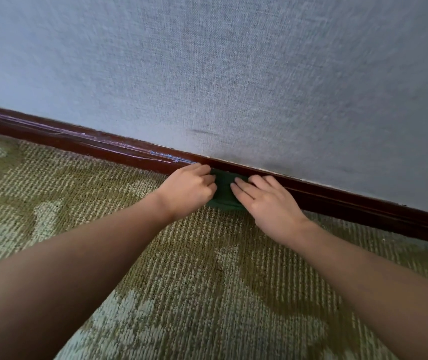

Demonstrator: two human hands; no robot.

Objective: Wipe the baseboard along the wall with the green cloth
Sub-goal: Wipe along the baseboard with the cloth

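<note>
Okay, mid-wipe: left hand (pixel 189 189) grips folded green cloth (pixel 223 196), right hand (pixel 267 202) presses it flat; next, slide along dark wooden baseboard (pixel 103 148) beyond your fingertips (pixel 238 182).

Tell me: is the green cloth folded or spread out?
Folded into a compact pad, not spread: the green cloth shows only as a small thick wad between the left hand and right hand, against the baseboard.

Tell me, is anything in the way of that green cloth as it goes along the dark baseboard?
Nothing visible. The left hand grips the green cloth and the right hand presses it against the baseboard, and no object shows along the baseboard or on the carpet beside it.
</note>
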